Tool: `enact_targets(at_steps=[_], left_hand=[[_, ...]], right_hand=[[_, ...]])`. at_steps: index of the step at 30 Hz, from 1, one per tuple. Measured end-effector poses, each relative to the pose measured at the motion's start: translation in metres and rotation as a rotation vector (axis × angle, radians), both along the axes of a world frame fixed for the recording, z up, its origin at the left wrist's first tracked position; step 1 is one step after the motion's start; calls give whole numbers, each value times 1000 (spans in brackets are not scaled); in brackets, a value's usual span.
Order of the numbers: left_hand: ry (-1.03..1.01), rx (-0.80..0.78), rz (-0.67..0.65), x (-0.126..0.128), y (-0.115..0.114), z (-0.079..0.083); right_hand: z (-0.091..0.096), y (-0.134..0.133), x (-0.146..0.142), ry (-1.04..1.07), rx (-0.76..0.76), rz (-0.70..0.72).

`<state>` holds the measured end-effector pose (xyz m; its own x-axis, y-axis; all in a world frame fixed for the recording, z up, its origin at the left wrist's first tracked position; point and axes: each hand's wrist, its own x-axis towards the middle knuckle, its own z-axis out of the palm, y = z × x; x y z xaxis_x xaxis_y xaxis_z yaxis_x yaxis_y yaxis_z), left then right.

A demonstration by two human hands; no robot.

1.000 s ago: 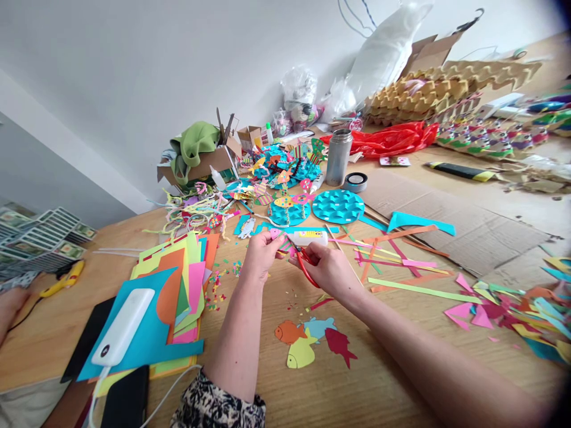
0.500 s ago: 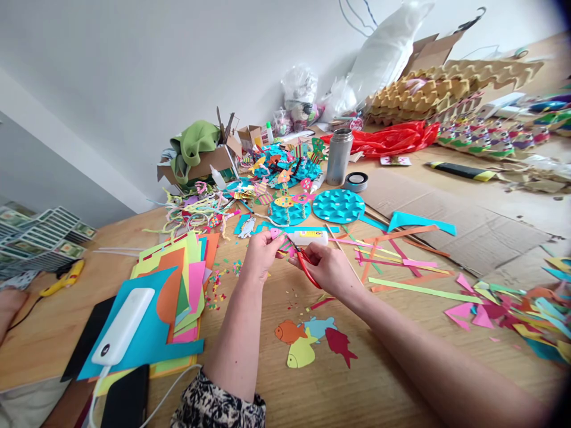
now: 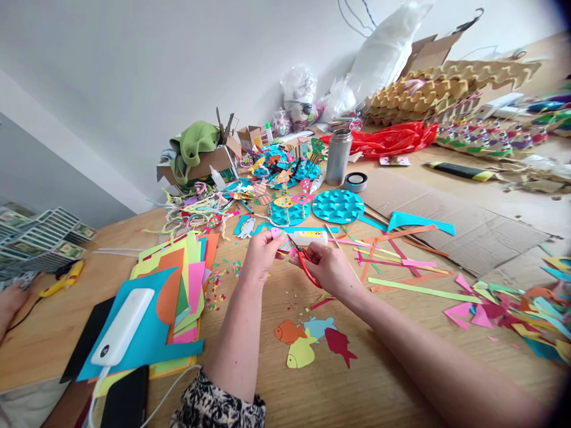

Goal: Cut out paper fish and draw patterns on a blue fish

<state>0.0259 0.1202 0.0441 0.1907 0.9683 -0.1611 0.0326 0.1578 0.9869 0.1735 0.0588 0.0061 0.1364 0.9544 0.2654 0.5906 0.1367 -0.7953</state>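
Pinched in my left hand (image 3: 264, 252) is a pink paper fish (image 3: 277, 233) with green stripes, partly hidden by my fingers. My right hand (image 3: 332, 268) is closed round red-handled scissors (image 3: 308, 270), whose blades reach to the fish's edge. A white glue bottle (image 3: 310, 238) lies just beyond both hands. Nearer to me on the wooden table are several cut paper fish: an orange one (image 3: 289, 331), a yellow one (image 3: 301, 352), a light blue one (image 3: 320, 327) and a dark red one (image 3: 341, 346). Tiny paper bits lie between them and my hands.
Coloured paper sheets (image 3: 182, 297) lie left, under a white power bank (image 3: 125, 327); a black phone (image 3: 125, 398) is nearby. Paper strips (image 3: 423, 289) and scraps (image 3: 504, 315) spread right. A steel flask (image 3: 339, 157) stands behind. Another person's hand (image 3: 11, 303) is at far left.
Both hands stay in almost the same place, still holding the fish and the scissors. The other person's hand at far left has shifted slightly.
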Motion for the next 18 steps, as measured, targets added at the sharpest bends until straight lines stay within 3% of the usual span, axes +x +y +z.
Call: enact_targets(at_steps=[18], left_hand=[[7,57,41,-2,2,-4]], right_hand=[[3,-2,-3,-48,54,-49]])
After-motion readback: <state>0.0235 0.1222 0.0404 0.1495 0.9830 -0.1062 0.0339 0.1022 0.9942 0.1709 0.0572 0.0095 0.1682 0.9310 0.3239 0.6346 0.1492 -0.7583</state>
